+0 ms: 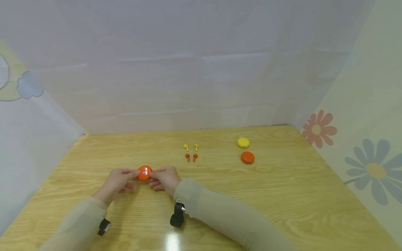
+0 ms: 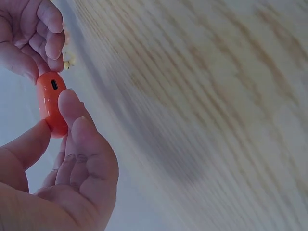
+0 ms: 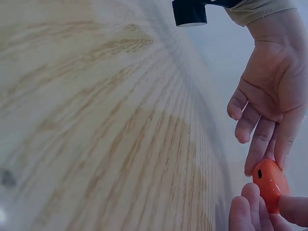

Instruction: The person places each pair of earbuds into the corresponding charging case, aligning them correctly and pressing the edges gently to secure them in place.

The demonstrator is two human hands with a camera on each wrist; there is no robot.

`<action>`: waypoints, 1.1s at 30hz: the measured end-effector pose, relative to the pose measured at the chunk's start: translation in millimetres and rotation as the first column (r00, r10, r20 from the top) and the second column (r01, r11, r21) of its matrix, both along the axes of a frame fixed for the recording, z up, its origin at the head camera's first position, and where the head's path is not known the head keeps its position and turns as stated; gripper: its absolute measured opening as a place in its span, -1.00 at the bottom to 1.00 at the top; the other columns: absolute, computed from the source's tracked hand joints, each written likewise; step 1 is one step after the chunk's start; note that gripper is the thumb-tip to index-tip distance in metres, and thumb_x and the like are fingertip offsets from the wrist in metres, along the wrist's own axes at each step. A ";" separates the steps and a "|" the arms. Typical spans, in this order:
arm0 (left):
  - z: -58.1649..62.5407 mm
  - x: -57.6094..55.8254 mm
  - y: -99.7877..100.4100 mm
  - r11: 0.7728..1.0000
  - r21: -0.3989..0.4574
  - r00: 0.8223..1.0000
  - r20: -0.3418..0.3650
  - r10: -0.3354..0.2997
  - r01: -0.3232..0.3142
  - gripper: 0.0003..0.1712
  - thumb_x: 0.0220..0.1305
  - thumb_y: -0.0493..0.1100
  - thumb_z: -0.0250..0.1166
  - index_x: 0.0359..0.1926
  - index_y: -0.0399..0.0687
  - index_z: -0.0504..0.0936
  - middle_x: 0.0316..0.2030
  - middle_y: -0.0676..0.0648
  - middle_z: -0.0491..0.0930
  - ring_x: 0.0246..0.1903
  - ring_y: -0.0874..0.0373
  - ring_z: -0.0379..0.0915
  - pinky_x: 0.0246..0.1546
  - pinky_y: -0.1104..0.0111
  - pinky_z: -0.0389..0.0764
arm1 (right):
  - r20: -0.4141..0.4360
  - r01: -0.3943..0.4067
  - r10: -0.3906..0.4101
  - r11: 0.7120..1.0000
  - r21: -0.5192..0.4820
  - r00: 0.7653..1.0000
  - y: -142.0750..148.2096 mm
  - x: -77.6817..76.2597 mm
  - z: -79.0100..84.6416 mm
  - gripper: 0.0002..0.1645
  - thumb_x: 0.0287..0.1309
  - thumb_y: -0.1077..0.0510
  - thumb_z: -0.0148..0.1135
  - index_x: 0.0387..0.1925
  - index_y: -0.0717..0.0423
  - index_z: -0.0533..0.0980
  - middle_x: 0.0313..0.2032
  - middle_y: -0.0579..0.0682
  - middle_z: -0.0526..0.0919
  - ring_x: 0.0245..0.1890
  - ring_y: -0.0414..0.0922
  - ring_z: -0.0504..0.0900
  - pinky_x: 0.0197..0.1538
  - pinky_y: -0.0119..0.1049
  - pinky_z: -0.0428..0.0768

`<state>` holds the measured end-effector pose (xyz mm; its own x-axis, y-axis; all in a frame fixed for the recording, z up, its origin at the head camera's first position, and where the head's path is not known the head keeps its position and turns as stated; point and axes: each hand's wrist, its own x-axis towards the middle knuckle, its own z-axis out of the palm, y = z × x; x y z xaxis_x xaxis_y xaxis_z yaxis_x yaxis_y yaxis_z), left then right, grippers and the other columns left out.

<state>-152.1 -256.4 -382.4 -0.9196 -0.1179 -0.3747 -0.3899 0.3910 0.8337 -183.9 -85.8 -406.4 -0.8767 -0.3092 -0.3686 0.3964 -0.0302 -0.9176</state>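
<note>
Left hand (image 1: 116,182) and right hand (image 1: 167,179) pinch an orange case (image 1: 144,173), fingertips its thickness apart, toward the table's (image 1: 301,195) left edge

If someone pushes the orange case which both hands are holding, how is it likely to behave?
The orange case is probably stiff: no dent shows under the grip of the left hand or right hand. It may be slippery, because its surface is glossy. Set on its rounded edge and pushed, it might roll.

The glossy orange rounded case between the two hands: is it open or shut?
Shut: the glossy orange rounded case shows a smooth, closed outline, and no lid stands raised in any view.
</note>
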 end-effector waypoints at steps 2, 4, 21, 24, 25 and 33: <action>-1.5 -1.4 -1.3 1.000 -0.019 1.000 0.008 -0.005 0.006 -0.44 0.42 -0.08 0.17 0.16 -0.54 0.41 -0.04 -0.30 0.59 -0.49 0.17 0.59 -0.39 0.30 0.59 | 0.005 0.001 -0.001 1.000 0.005 1.000 -1.8 -0.8 -1.5 -0.85 0.22 0.36 0.23 -0.20 0.38 0.63 -0.36 0.24 0.72 -0.58 -0.19 0.63 -0.45 -0.34 0.65; -2.0 -2.2 -2.2 1.000 -0.029 1.000 0.014 -0.008 0.008 -0.44 0.42 -0.08 0.17 0.16 -0.53 0.41 0.00 -0.33 0.56 -0.48 0.17 0.59 -0.39 0.30 0.58 | 0.008 0.003 -0.004 1.000 0.006 1.000 -3.6 -1.3 -2.9 -0.84 0.22 0.36 0.23 -0.20 0.38 0.63 -0.36 0.24 0.71 -0.57 -0.19 0.63 -0.45 -0.34 0.65; 0.4 -2.6 -10.4 0.995 -0.063 0.996 0.048 -0.076 0.079 -0.58 0.42 -0.14 0.15 0.02 -0.51 0.49 -0.33 -0.03 0.63 -0.53 0.19 0.58 -0.50 0.35 0.45 | 0.050 0.008 -0.009 1.000 0.027 0.999 -14.2 -0.2 -5.0 -0.93 0.18 0.38 0.24 -0.32 0.35 0.62 -0.42 0.23 0.70 -0.49 -0.06 0.71 -0.37 -0.23 0.69; -0.3 -3.5 -11.8 0.993 -0.074 0.995 0.063 -0.082 0.087 -0.57 0.43 -0.14 0.14 0.03 -0.51 0.48 -0.35 -0.02 0.63 -0.54 0.20 0.58 -0.50 0.35 0.45 | 0.054 0.009 -0.010 1.000 0.030 0.998 -15.1 0.8 -4.4 -0.94 0.18 0.40 0.23 -0.33 0.36 0.61 -0.44 0.22 0.70 -0.53 -0.11 0.69 -0.38 -0.24 0.69; -0.5 -3.8 -12.1 0.993 -0.081 0.994 0.067 -0.084 0.089 -0.57 0.43 -0.14 0.13 0.03 -0.52 0.48 -0.35 -0.02 0.63 -0.54 0.20 0.58 -0.50 0.35 0.45 | 0.055 0.009 -0.011 1.000 0.030 0.998 -15.5 1.1 -4.4 -0.94 0.18 0.41 0.23 -0.33 0.37 0.61 -0.44 0.23 0.70 -0.53 -0.10 0.69 -0.38 -0.24 0.69; -0.7 -6.1 -13.6 0.990 -0.107 0.993 0.084 -0.085 0.094 -0.55 0.43 -0.14 0.12 0.06 -0.53 0.45 -0.25 -0.14 0.65 -0.52 0.18 0.59 -0.47 0.32 0.48 | 0.068 0.024 -0.027 0.999 0.049 0.997 -19.0 1.1 -4.4 -0.96 0.18 0.41 0.24 -0.38 0.35 0.58 -0.41 0.28 0.70 -0.46 -0.02 0.74 -0.41 -0.28 0.68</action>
<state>-158.2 -269.9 -383.1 -0.8966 -0.0809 -0.4355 -0.4116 0.5154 0.7516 -182.7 -104.7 -410.8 -0.8562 -0.2672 -0.4421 0.4582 0.0024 -0.8888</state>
